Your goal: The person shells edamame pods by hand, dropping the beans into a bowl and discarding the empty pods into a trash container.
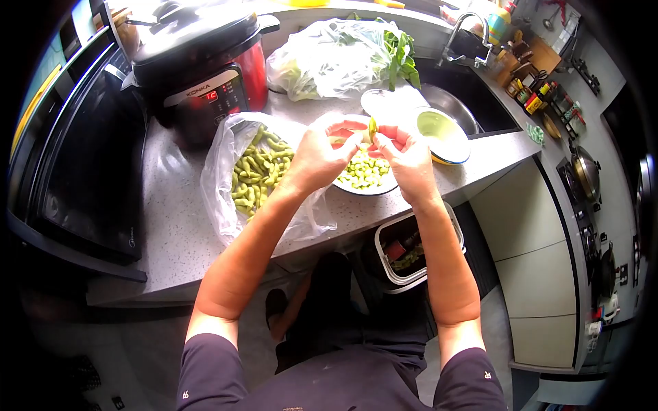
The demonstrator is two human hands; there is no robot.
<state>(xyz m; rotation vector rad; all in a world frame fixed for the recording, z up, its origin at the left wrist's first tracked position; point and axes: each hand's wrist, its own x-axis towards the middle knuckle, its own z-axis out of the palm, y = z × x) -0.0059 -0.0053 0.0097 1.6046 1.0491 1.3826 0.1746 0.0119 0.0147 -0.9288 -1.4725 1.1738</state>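
Between the fingertips of both hands is a green bean pod (373, 129), held upright over a white bowl (375, 192) of shelled green beans (364, 171). My left hand (327, 152) pinches at the pod from the left side, its fingers closed. From the right, my right hand (406, 159) grips the same pod with thumb and fingers. To the left of the bowl, a clear plastic bag (223, 168) lies open with many unshelled pods (257, 171) inside. My hands partly cover the bowl's rear rim.
A red and black cooker (212, 82) stands behind the pod bag. Further back lies a plastic bag of leafy greens (329, 58). An empty-looking bowl (442, 133) sits right of my hands, near the sink (493, 103). Below the counter edge is a bin (404, 281).
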